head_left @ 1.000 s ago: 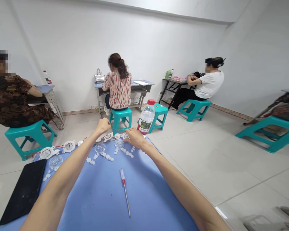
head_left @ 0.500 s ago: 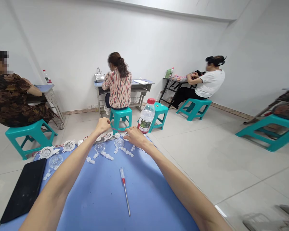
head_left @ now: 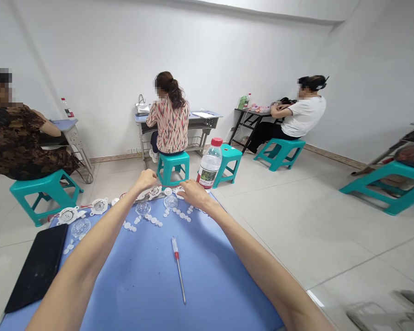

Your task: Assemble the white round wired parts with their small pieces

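At the table's far edge, my left hand (head_left: 146,179) is raised with its fingers pinched together. Whatever thin thing it may hold is too small to make out. My right hand (head_left: 193,193) is closed beside it, fingertips on a white plastic part with a red wire (head_left: 172,186) leading from it. Below and between the hands lie white round mechanisms (head_left: 155,191) with red wires, clear plastic domes (head_left: 170,202) and several small white discs (head_left: 182,215). A screwdriver (head_left: 178,269) with a clear and red handle lies nearer to me.
A water bottle (head_left: 210,164) with a red cap stands just beyond my right hand. At left lies a black tablet-like slab (head_left: 37,266) on the blue table (head_left: 134,285). More mechanisms (head_left: 99,207) line the far edge. Several people sit at other desks on green stools (head_left: 174,165).
The red wire that stretched between my two hands now hangs lower, close to the parts. My left hand has shifted slightly; the right stays near the same place. The view tilts a little.
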A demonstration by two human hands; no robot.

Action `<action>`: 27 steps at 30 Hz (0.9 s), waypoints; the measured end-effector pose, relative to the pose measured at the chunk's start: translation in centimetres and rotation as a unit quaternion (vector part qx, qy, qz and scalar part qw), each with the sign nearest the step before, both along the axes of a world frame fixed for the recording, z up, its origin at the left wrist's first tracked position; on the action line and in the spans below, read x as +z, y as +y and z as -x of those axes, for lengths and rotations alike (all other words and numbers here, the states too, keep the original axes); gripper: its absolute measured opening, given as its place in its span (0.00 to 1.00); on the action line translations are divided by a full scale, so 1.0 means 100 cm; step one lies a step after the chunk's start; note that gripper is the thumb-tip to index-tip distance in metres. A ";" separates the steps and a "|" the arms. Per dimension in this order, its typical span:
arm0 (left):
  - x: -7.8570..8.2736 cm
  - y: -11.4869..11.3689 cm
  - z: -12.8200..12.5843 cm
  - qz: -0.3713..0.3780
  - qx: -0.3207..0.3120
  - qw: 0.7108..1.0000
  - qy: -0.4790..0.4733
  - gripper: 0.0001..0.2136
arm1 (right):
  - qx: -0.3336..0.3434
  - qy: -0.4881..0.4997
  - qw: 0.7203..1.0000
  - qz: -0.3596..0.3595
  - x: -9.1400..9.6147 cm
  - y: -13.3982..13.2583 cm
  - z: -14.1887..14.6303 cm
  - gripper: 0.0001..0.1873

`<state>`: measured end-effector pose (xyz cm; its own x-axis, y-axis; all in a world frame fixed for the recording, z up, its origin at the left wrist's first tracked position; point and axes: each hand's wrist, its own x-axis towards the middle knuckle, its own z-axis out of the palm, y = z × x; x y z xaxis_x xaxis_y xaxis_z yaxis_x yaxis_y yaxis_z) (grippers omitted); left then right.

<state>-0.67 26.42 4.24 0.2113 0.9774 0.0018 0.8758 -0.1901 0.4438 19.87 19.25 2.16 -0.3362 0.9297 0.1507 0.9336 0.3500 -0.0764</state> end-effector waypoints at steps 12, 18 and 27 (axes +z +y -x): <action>0.015 -0.023 0.002 -0.049 0.020 0.999 -0.012 0.08 | -0.001 0.006 1.000 -0.004 0.003 -0.004 0.001 0.13; 0.028 -0.050 0.006 -0.109 0.033 0.992 -0.053 0.15 | 0.010 0.024 0.999 -0.022 -0.002 -0.005 0.002 0.12; 0.050 -0.121 0.014 -0.172 0.037 0.974 -0.142 0.16 | 0.038 0.099 0.989 -0.102 0.015 -0.025 0.009 0.16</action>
<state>-2.11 14.28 9.19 0.0833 0.9215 0.3794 0.7443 -0.3106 0.5912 18.96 16.79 3.62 -0.3495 0.8456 0.4034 0.8772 0.4466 -0.1761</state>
